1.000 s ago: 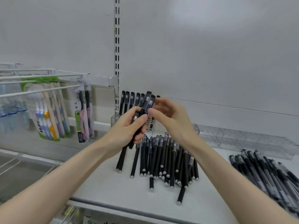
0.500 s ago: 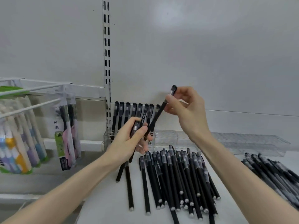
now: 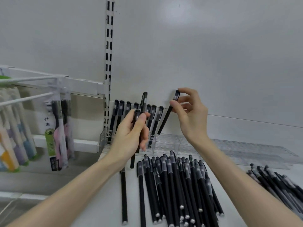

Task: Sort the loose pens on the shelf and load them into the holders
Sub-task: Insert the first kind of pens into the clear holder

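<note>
My left hand [image 3: 131, 136] grips a small bundle of black pens [image 3: 143, 105], held upright in front of the holder. My right hand [image 3: 190, 115] pinches the capped top of a single black pen [image 3: 165, 118], which slants down toward the clear plastic holder [image 3: 165, 143] at the back of the shelf. Several black pens [image 3: 119, 112] stand in the holder's left end. A large pile of loose black pens [image 3: 173, 185] lies on the white shelf [image 3: 105, 210] below my hands.
A second heap of black pens [image 3: 278, 182] lies at the right edge. More clear holders [image 3: 246, 149] stretch along the back wall to the right. Packaged toothbrushes [image 3: 55, 131] hang from white hooks on the left, beside a slotted upright [image 3: 109, 63].
My right hand has carried its single pen further right and lower, its tip now just above the holder. My left hand has raised the bundle slightly. The view has moved closer.
</note>
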`<action>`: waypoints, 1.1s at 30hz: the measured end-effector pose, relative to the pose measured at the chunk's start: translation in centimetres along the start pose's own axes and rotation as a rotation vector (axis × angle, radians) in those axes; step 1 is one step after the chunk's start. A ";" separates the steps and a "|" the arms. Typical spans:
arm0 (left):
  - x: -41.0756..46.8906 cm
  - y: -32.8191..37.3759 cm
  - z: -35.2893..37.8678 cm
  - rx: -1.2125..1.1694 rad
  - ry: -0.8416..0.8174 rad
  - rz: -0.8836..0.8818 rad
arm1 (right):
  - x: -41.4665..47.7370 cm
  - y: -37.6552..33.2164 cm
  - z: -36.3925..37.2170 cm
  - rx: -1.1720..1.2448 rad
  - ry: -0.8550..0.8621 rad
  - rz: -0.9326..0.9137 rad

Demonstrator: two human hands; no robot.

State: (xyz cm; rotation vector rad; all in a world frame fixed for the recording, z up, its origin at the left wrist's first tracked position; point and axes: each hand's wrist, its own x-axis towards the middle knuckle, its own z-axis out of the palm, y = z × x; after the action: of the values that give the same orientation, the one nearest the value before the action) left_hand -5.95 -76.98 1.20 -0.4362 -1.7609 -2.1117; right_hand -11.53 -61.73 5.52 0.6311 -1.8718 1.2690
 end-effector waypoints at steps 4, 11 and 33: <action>0.0 -0.7 -0.4 -0.079 0.021 -0.089 | -0.3 1.1 0.7 -0.048 -0.085 -0.004; -0.5 -1.1 -0.3 -0.001 -0.066 -0.033 | -0.9 2.2 0.4 -0.176 -0.167 0.026; -1.0 -1.3 0.1 0.215 -0.085 -0.042 | -1.0 -1.5 -2.4 0.395 -0.125 0.252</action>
State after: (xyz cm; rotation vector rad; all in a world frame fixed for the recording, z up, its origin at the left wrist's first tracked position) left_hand -5.63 -76.60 -0.33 -0.4390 -2.0356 -1.9284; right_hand -9.06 -60.11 6.00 0.7067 -1.8573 1.8278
